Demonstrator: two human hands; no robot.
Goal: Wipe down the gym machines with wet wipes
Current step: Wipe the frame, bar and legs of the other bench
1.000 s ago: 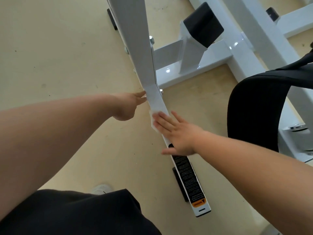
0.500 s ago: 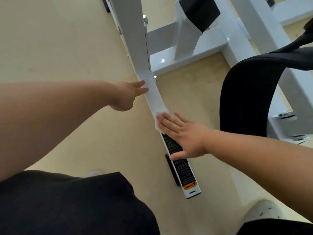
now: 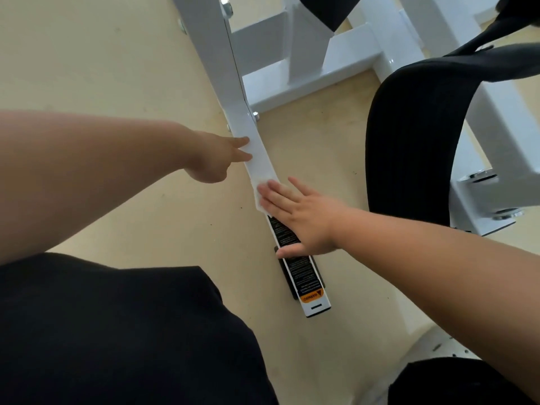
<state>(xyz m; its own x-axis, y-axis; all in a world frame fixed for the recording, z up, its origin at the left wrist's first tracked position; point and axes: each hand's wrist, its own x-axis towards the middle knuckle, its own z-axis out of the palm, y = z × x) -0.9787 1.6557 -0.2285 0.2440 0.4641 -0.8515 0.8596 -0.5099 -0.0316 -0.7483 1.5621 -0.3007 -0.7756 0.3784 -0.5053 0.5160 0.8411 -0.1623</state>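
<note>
Wipe point(image 3: 267, 184) lower under right hand point(image 3: 304, 220)

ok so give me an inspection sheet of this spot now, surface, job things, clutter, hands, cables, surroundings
Surface: beige floor, with the machine standing on it.
Job's things: white wet wipe lying flat on the sloping white frame bar, just above the black warning label.
Clutter: a few dark specks on the floor.
Hands: right hand flat, fingers straight, pressing the wipe onto the bar; left hand touches the bar's side higher up and holds nothing.
Cables: nothing seen.
Surroundings: black pad to the right of the bar, white cross beams beyond, the person's black clothing at the bottom.
</note>
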